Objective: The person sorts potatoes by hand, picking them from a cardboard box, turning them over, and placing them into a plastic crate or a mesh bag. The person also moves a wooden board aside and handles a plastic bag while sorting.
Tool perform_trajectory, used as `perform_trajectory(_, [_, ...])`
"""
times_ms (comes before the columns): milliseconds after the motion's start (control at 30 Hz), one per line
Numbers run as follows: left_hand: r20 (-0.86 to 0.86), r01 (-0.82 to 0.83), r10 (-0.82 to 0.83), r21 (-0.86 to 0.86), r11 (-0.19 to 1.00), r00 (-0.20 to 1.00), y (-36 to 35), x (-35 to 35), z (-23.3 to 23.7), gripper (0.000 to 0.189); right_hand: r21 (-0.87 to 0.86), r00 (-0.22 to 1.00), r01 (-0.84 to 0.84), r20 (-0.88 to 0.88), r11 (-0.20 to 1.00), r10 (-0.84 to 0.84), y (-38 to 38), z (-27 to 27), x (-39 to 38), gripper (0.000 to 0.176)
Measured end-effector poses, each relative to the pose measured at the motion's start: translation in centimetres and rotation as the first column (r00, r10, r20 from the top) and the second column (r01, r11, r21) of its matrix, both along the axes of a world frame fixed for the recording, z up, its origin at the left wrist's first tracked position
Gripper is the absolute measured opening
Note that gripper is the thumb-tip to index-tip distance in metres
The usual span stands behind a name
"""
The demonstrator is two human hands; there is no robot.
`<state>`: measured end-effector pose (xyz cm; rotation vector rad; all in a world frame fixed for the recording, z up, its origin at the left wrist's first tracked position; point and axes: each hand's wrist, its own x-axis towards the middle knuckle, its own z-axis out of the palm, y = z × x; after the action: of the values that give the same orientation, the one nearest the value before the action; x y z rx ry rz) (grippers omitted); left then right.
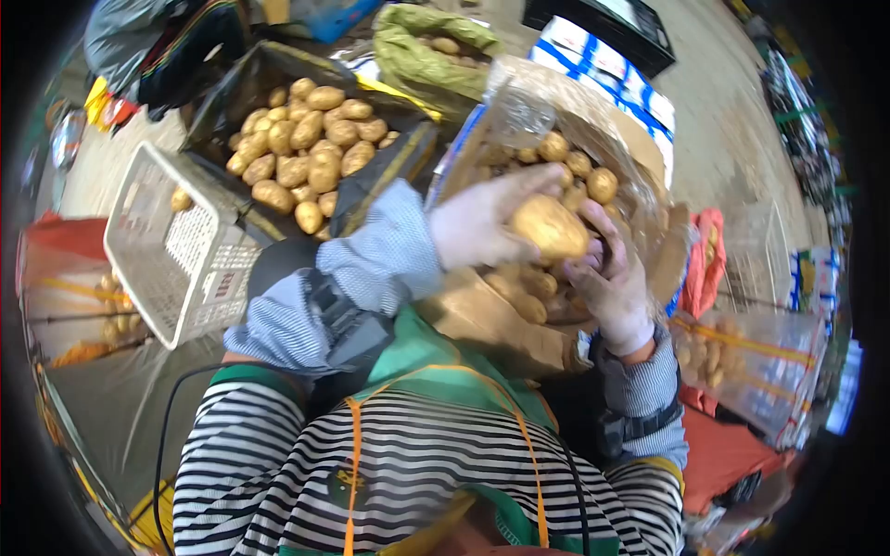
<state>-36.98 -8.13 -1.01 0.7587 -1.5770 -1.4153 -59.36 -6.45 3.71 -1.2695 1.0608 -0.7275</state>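
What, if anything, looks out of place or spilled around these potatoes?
A lone potato shows in the white plastic crate, apart from the big potato pile in the dark-lined container; it may be a stray. Nothing looks clearly spilled.

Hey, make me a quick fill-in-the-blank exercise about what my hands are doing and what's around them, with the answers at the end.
1. My left hand and right hand are at one large potato above a box made of ____.
2. The black-lined container left of the box holds a heap of ____.
3. The plastic basket left of my hands is ____ in colour.
4. My top has black-and-white ____.

Missing words: cardboard; potatoes; white; stripes.
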Motion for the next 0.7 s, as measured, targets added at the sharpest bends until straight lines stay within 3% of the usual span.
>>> perform_trajectory(33, [0.248,-0.046,0.079,-0.138,0.989,0.966,0.4,0.2,0.9,0.09,0.017,1.0,0.022,-0.006,1.0,-0.022,0.0,-0.1,0.2,0.06])
perform_trajectory(67, [0.104,-0.051,0.059,-0.071,0.996,0.993,0.5,-0.4,-0.1,0.091,-0.169,0.996,0.004,-0.092,0.986,-0.02,-0.2,-1.5,-0.2,0.058])
perform_trajectory(100, [-0.055,-0.034,0.033,-0.008,0.999,0.998,0.6,-0.7,0.3,0.091,-0.167,0.996,-0.012,-0.086,0.986,-0.002,-0.6,-1.9,0.1,0.058])
perform_trajectory(133, [-0.062,-0.032,0.032,-0.006,0.999,0.998,0.7,-0.2,0.4,0.091,-0.341,0.972,-0.087,-0.233,0.936,0.005,-0.8,-2.0,-0.1,0.058])
perform_trajectory(167, [0.089,-0.018,0.019,-0.012,1.0,0.996,0.7,0.3,0.4,0.09,-0.487,0.922,-0.177,-0.386,0.855,-0.028,-0.8,-1.8,-0.8,0.057])
perform_trajectory(200, [0.235,0.003,0.002,-0.021,1.0,0.972,0.6,0.4,1.1,0.089,-0.521,0.964,-0.112,-0.265,0.846,-0.035,-0.5,-1.0,0.2,0.057])
perform_trajectory(233, [-0.025,0.061,-0.058,0.136,0.989,0.998,0.6,0.1,1.1,0.082,-0.52,0.957,-0.104,-0.285,0.848,-0.057,-0.6,-0.7,0.2,0.057])
perform_trajectory(333, [-0.082,0.044,-0.032,0.15,0.988,0.996,0.1,-0.1,0.0,0.076,-0.417,0.977,-0.06,-0.212,0.907,-0.033,-0.2,0.1,0.9,0.056])
perform_trajectory(433, [-0.008,-0.074,0.075,0.033,0.997,0.997,0.4,0.6,0.4,0.074,-0.33,0.994,0.022,-0.092,0.944,-0.055,-0.5,-0.1,1.3,0.052])
perform_trajectory(500, [0.269,-0.134,0.181,-0.184,0.974,0.946,0.4,0.9,1.1,0.073,-0.258,0.998,0.046,-0.031,0.965,-0.056,-0.5,-0.5,1.6,0.05])
perform_trajectory(567, [0.315,-0.183,0.271,-0.282,0.942,0.91,0.5,0.2,-0.2,0.069,-0.181,0.999,0.037,0.037,0.983,-0.031,-0.7,-1.4,2.3,0.049])
perform_trajectory(667, [0.401,-0.197,0.316,-0.311,0.93,0.86,0.6,0.3,-0.4,0.068,-0.448,0.942,-0.06,-0.32,0.892,-0.097,-2.2,-3.4,1.9,0.033])
perform_trajectory(700, [0.28,-0.154,0.136,0.043,0.987,0.95,0.7,1.0,1.8,0.065,-0.357,0.941,-0.014,-0.322,0.934,-0.108,-2.4,-1.0,2.6,0.027])
